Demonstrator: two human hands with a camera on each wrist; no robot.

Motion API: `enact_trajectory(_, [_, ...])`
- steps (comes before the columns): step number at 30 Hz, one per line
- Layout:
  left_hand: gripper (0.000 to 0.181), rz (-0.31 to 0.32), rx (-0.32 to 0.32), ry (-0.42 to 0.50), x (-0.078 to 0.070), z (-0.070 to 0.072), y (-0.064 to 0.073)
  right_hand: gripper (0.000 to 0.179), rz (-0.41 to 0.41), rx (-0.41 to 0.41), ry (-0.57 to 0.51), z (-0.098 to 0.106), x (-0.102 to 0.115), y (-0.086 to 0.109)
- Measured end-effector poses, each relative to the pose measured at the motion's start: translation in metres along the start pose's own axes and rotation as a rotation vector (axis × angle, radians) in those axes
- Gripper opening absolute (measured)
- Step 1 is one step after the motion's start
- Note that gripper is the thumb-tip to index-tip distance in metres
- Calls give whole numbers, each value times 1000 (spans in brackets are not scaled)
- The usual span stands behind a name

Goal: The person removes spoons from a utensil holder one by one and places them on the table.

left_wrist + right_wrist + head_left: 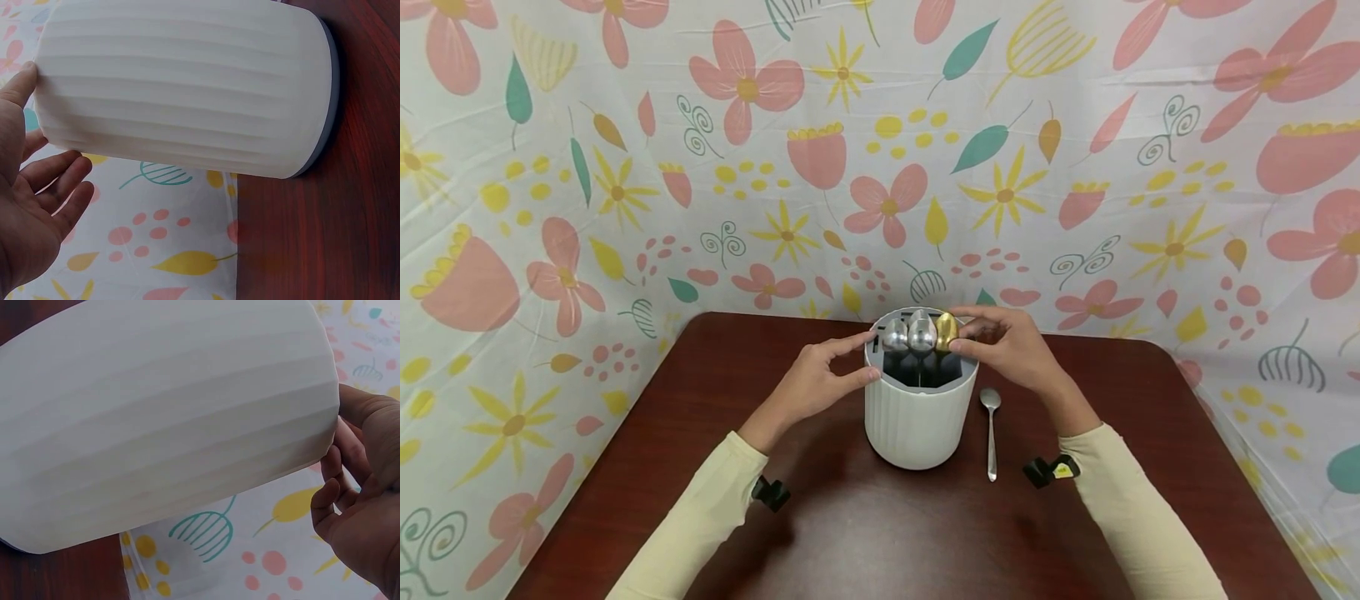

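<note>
In the head view, a white ribbed utensil holder (917, 429) with a grey top stands upright on the table. Two silver spoons (921, 333) and a gold spoon (947, 331) stand in the slots at its back, bowls up. My left hand (808, 379) touches the left of the rim with thumb and index finger spread; in the left wrist view its other fingers (72, 181) hang relaxed beside the ribbed wall. With thumb and index finger, my right hand (1011, 342) pinches the gold spoon at the right of the rim. The holder's wall hides those fingertips in the right wrist view.
A silver spoon (991, 429) lies on the dark red-brown table (880, 542), just right of the holder. Behind the table hangs a white cloth (880, 150) printed with flowers and leaves.
</note>
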State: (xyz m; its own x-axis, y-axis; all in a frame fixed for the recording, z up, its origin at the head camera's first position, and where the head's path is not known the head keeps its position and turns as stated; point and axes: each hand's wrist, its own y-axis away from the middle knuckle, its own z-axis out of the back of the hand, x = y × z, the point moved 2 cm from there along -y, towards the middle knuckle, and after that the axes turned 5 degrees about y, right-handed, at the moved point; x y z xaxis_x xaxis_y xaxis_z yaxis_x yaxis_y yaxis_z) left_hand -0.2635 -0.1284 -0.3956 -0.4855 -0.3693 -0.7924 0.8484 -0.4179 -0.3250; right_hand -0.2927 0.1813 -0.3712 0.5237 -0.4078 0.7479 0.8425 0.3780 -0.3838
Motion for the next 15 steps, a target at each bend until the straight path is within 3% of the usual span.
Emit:
enact_trajectory(7, [61, 3, -4, -6, 1, 0, 0, 44, -3, 3, -122, 1, -5, 0])
enact_trajectory(15, [62, 3, -5, -3, 2, -1, -1, 45, -23, 4, -162, 1, -5, -1])
